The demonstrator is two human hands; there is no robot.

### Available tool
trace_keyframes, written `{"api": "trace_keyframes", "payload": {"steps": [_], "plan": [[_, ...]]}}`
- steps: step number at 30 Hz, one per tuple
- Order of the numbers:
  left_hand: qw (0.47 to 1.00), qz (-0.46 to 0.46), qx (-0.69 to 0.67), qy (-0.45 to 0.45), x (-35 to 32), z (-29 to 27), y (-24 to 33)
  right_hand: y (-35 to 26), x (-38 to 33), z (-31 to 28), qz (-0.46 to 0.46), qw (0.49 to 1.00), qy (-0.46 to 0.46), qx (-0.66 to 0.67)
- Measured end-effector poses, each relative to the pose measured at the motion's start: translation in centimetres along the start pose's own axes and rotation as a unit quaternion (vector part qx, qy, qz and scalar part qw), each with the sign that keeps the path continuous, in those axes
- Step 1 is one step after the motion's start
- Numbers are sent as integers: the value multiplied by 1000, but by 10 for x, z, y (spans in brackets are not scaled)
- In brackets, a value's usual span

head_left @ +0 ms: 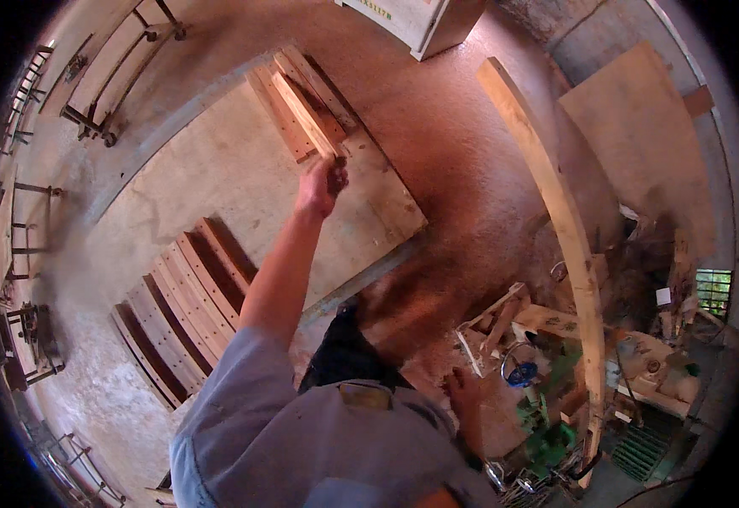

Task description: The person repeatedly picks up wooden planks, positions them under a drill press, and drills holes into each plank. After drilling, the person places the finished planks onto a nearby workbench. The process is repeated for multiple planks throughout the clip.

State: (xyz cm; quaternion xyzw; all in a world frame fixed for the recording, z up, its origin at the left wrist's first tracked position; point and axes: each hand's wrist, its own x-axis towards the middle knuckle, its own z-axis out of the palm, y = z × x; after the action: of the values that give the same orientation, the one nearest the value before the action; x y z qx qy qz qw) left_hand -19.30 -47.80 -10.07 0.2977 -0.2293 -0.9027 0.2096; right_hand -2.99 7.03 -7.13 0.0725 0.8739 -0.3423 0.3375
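My left arm reaches forward over a pale flat board table. At its far right part, my left hand is closed round the near end of a narrow wooden plank. That plank is tilted, above other reddish planks lying on the board. My right hand hangs low at my right side with its fingers loosely stretched and nothing visible in it. It is nearest to the cluttered green machine.
Several drilled wooden planks lie side by side at the left. A long curved-looking beam stretches along the right, near a leaning plywood sheet. A white cabinet stands at the far end. Wheeled racks line the far left.
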Motion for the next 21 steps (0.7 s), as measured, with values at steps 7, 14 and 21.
{"api": "trace_keyframes", "payload": {"steps": [7, 14, 21], "plan": [[981, -84, 147, -99, -184, 5, -57, -180, 26, 1, -278, 958, -16, 67], [865, -118, 385, -301, -311, 55, -110, -225, 6, -10, -345, 938, 38, -2], [937, -41, 269, -218, -293, 93, -116, -65, -62, -97, -282, 959, 25, -7]]}}
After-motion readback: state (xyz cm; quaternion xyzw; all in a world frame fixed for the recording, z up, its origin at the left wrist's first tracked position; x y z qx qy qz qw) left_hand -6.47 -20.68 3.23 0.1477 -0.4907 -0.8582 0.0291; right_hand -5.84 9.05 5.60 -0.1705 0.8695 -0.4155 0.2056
